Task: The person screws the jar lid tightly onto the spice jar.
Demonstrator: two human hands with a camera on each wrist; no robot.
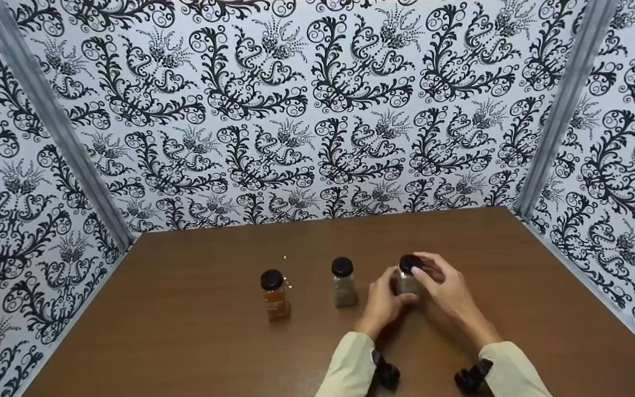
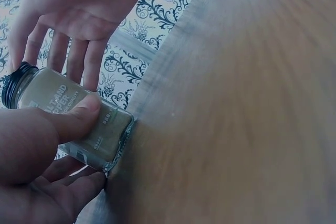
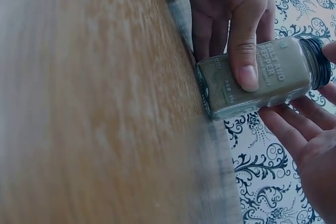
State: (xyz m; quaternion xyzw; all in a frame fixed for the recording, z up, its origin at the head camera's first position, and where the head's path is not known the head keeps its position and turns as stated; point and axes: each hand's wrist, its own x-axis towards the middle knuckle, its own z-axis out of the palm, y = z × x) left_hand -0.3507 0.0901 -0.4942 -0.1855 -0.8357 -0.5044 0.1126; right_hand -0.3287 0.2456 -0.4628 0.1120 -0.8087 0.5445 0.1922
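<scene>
A square glass jar (image 1: 407, 284) of greyish-beige seasoning stands on the table at right of centre; its label reads "SALT AND PEPPER" in both wrist views. My left hand (image 1: 381, 303) holds the jar body, thumb (image 3: 247, 69) across the label and fingers around the far side. At the top, my right hand (image 1: 453, 291) grips the black lid (image 2: 17, 85) between thumb and index finger. Its other fingers (image 2: 79, 59) extend behind the jar. The lid sits on the jar's neck.
To the left stands a black-lidded jar of greenish seasoning (image 1: 344, 291). Farther left is a black-lidded jar of orange-red spice (image 1: 276, 305), with small white specks (image 1: 289, 285) beside it on the brown table (image 1: 202, 342). Patterned walls (image 1: 317, 110) enclose the back and sides.
</scene>
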